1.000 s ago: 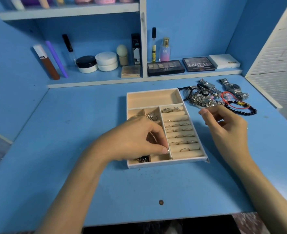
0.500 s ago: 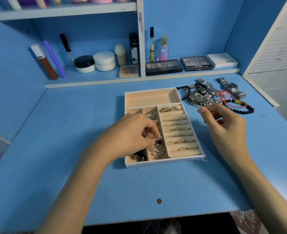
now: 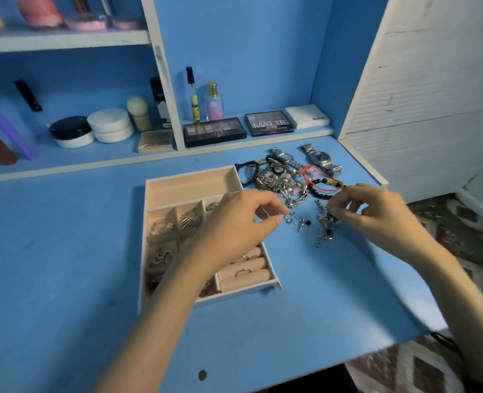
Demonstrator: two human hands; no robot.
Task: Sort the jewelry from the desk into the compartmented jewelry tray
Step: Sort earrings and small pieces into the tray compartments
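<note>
Heads up: your left hand (image 3: pixel 234 222) and its forearm lie right across the jewelry tray (image 3: pixel 189 177), so most of the ring rolls (image 3: pixel 258 279) are covered. Only the nearest couple show, with a ring (image 3: pixel 243 272) on one. The small compartments (image 3: pixel 161 226) on the tray's left side hold metal bits, but the nearer ones are too blurry to name. The jewelry pile (image 3: pixel 274 178) sits on the desk (image 3: pixel 64 279) just beside the tray's far right corner, and it's one big tangle. You can pick out a red cord (image 3: pixel 321 180), some dark beads and a steel watch (image 3: pixel 321 160) at the back, the rest not really.

Hands: your left thumb and forefinger are pinching the end of a silver charm piece (image 3: pixel 297 221), just right of the tray. Your right hand (image 3: pixel 376 214) is curled, fingertips pinching a beaded strand (image 3: pixel 325 225) that dangles toward the desk. Can't tell if those two pieces are joined or separate, or whether either one touches the desk. Your right arm runs off the frame's right edge.
</note>
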